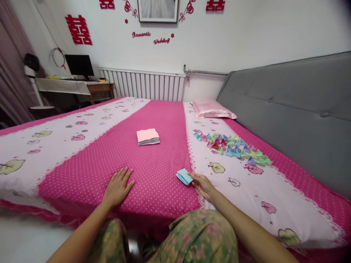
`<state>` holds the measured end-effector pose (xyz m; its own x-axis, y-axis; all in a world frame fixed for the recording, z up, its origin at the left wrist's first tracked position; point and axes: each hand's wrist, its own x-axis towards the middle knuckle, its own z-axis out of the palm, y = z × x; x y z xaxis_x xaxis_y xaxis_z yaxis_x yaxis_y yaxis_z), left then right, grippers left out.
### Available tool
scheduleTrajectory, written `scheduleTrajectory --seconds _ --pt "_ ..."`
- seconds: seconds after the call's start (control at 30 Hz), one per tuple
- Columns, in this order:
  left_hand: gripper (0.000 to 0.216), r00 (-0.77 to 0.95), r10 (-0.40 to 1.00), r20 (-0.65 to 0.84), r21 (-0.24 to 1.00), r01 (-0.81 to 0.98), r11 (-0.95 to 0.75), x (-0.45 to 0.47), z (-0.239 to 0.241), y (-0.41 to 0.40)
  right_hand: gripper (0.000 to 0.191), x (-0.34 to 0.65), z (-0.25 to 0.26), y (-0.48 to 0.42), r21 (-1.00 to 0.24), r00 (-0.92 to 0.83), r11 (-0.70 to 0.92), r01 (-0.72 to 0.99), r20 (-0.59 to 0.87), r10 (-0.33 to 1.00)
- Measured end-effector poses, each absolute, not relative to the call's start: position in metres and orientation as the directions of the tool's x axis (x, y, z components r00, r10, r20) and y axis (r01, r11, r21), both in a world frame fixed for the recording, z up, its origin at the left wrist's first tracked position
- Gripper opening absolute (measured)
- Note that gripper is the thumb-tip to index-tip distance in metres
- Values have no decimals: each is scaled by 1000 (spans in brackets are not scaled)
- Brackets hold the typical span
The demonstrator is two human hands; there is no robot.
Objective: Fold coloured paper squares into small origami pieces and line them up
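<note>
From where I stood, plenty of folded shapes [237, 152] sat on the bed [161, 168] at the right of the frame, finished by the look of them. The blue paper [184, 176], low and just right of centre, seemed only partly folded, pinched in the right hand's [203, 185] fingertips. The left hand [117, 185] lay spread on the bed, holding nothing. Near the centre, a pink-topped stack [148, 136] lay apparently unused.
</note>
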<state>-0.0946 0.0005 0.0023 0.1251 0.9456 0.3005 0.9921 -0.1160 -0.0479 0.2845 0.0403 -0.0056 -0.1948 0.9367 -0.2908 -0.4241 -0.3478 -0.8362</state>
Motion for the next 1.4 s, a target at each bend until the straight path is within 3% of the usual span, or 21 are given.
scheduleTrajectory --seconds 0.13,0.23,0.3,0.4,0.53,0.57,0.6,0.67,0.77,0.83,1.0,1.07,1.23,1.4 --pt "60 126 955 269 -23 992 -125 -97 1 1 16 286 -4 39 -828 -221 -378 -415 -311 924" --pt "61 90 963 255 70 991 -111 -98 7 4 17 286 0 37 -829 -220 -374 -416 -307 926" --pt "62 27 971 237 231 969 -84 -94 19 9 20 284 9 39 -829 -223 -371 -418 -303 927" --pt "62 -185 974 135 682 730 44 -70 46 26 26 274 34 48 -852 -272 -360 -380 -269 924" --pt "62 -150 987 61 836 548 31 -12 75 62 26 249 77 79 -985 -308 -83 -153 -33 951" --pt "65 -112 994 19 890 454 34 4 77 71 25 242 83 88 -996 -309 -1 -88 27 951" --pt "67 -27 995 -96 980 174 99 17 77 80 25 235 85 98 -998 -332 52 -38 62 941" --pt "66 189 954 -232 933 -235 274 39 70 94 25 223 79 115 -994 -368 105 18 91 925" --pt "50 224 925 -306 798 -469 378 56 47 104 23 214 46 131 -991 -338 126 47 103 935" --pt "37 149 940 -306 825 -451 340 62 31 106 23 214 22 134 -995 -271 94 36 81 959" --pt "31 179 934 -310 866 -352 355 65 14 111 26 217 -3 130 -999 -226 -47 20 -50 973" --pt "31 152 939 -308 867 -360 343 67 15 113 25 217 0 127 -997 -177 -12 70 -24 984" --pt "30 180 959 -221 921 -284 266 73 19 107 18 221 15 121 -954 -90 223 202 208 974" --pt "33 290 944 -155 948 -226 225 74 22 98 18 223 28 115 -967 -191 196 160 165 968"
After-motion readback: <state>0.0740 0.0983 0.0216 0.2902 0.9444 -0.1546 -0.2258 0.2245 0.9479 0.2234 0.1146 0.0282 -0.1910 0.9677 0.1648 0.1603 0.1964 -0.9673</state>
